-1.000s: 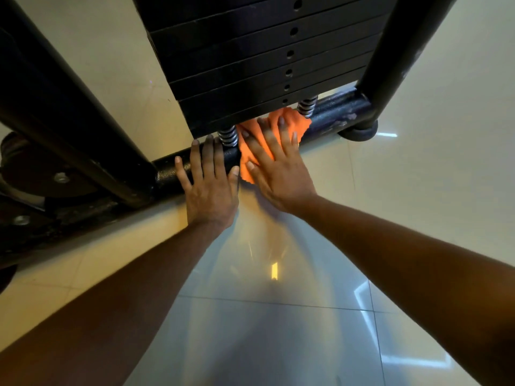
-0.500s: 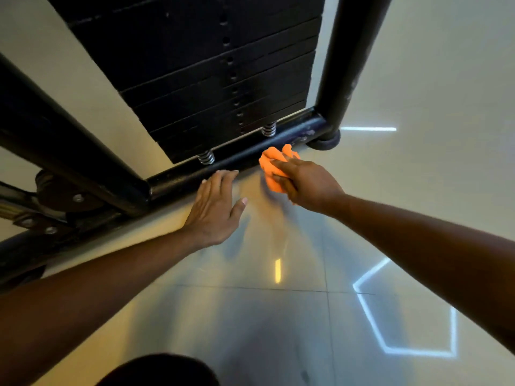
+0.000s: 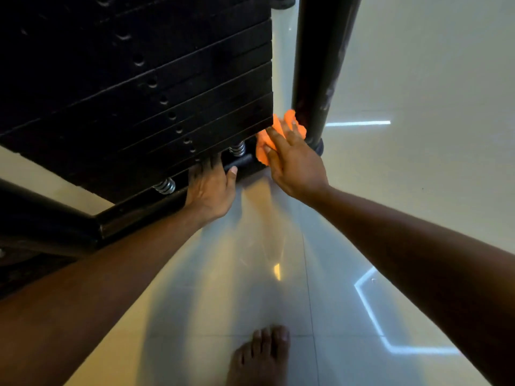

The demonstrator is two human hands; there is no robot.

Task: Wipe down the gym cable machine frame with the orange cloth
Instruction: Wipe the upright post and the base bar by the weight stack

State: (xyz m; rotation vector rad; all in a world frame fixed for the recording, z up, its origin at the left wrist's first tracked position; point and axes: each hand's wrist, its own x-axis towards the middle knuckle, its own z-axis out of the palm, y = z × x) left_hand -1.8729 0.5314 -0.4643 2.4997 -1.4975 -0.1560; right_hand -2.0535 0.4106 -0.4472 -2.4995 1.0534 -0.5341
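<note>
The tall black stack of steel weight plates (image 3: 133, 87) fills the frame from nine to twelve o'clock, each plate with a pin hole. At one o'clock a thick black upright frame post (image 3: 317, 65) meets the glossy pale tiled floor (image 3: 418, 190). Below the stack, the black round base bar of the frame (image 3: 139, 215) runs from eight o'clock toward the centre, carrying two coiled steel springs (image 3: 165, 186). The left hand (image 3: 210, 190) rests on this bar, fingers reaching over it, thumb apart. The right hand (image 3: 295, 165), fingers spread, presses the crumpled orange cloth (image 3: 264, 146) against the bar where it joins the post, just above centre. A bare foot (image 3: 259, 358) stands at six o'clock.
</note>
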